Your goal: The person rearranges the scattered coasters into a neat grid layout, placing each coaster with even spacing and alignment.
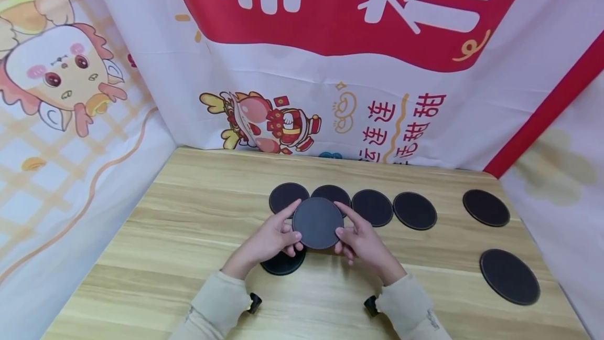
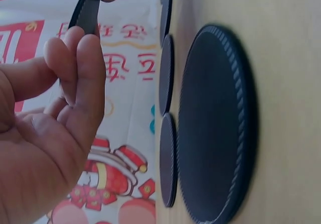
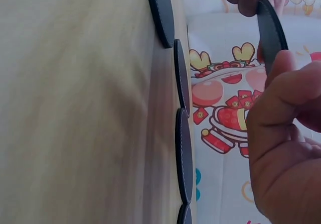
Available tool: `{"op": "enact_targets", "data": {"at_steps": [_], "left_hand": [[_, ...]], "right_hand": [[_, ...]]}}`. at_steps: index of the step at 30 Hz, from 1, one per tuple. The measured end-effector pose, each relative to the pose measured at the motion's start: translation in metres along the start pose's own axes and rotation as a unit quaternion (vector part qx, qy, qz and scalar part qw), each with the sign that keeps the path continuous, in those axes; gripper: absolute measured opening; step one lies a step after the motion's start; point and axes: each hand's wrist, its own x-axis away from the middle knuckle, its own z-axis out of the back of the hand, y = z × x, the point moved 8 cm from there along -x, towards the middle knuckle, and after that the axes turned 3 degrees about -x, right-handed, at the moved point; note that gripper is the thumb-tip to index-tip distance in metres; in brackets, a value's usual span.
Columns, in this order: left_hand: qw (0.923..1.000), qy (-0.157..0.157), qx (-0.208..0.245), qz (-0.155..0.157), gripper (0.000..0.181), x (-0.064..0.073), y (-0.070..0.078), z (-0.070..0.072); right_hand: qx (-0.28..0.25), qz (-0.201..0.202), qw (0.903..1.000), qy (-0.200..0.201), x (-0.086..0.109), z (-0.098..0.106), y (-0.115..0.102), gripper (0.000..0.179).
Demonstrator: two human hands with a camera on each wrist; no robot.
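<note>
Raised above the table, a round black coaster [image 1: 318, 223] with a stitched edge is held by both hands. My left hand [image 1: 268, 239] pinches its left side between thumb and fingers. On the opposite side, my right hand [image 1: 367, 243] grips the rim the same way. Seen from the right wrist, the held coaster [image 3: 272, 35] is tilted and thin, well off the tabletop. Another coaster [image 1: 284, 264] lies flat on the table, partly hidden under the left hand. Behind the held one, two coasters, a left one [image 1: 287, 195] and its neighbour [image 1: 331, 193], are partly covered.
The back row continues rightward with a third coaster [image 1: 372, 207] and a fourth [image 1: 415, 210]. Farther right lie two more, one at the back [image 1: 486, 207] and one nearer [image 1: 509, 277]. The wooden table [image 1: 141, 277] meets a printed cloth [image 1: 292, 72] at its back edge.
</note>
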Motion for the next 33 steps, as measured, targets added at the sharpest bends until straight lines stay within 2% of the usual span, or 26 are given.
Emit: {"op": "enact_targets", "data": {"at_steps": [4, 8, 13, 17, 19, 23, 25, 31, 33], "left_hand": [[0.9998, 0.001, -0.016, 0.008, 0.080, 0.002, -0.004, -0.012], [0.9984, 0.005, -0.055, 0.017, 0.081, 0.005, -0.008, -0.020], [0.9925, 0.015, -0.117, 0.034, 0.080, 0.004, -0.015, -0.024], [0.9844, 0.016, -0.166, 0.054, 0.078, 0.004, -0.016, -0.028], [0.9757, 0.014, -0.211, 0.059, 0.076, 0.002, -0.017, -0.030], [0.9479, 0.002, -0.313, 0.060, 0.070, -0.001, -0.016, -0.032], [0.9352, -0.006, -0.350, 0.057, 0.068, -0.003, -0.016, -0.033], [0.9043, -0.018, -0.423, 0.058, 0.066, -0.008, -0.018, -0.032], [0.8973, -0.017, -0.437, 0.059, 0.065, -0.010, -0.018, -0.031]], "right_hand": [[0.027, -0.013, 0.9995, 0.001, 0.008, 0.002, 0.005, 0.065], [0.041, -0.031, 0.9986, 0.007, 0.016, 0.002, 0.011, 0.067], [0.035, -0.050, 0.9981, 0.013, 0.021, 0.002, 0.016, 0.068], [0.034, -0.060, 0.9975, 0.016, 0.025, 0.005, 0.019, 0.067], [0.032, -0.072, 0.9967, 0.016, 0.026, 0.006, 0.023, 0.066], [0.025, -0.100, 0.9946, 0.011, 0.028, 0.005, 0.031, 0.066], [0.022, -0.108, 0.9939, 0.008, 0.028, 0.005, 0.033, 0.066], [0.041, -0.117, 0.9923, 0.007, 0.028, 0.008, 0.034, 0.065], [0.047, -0.119, 0.9918, 0.006, 0.028, 0.009, 0.035, 0.064]]}}
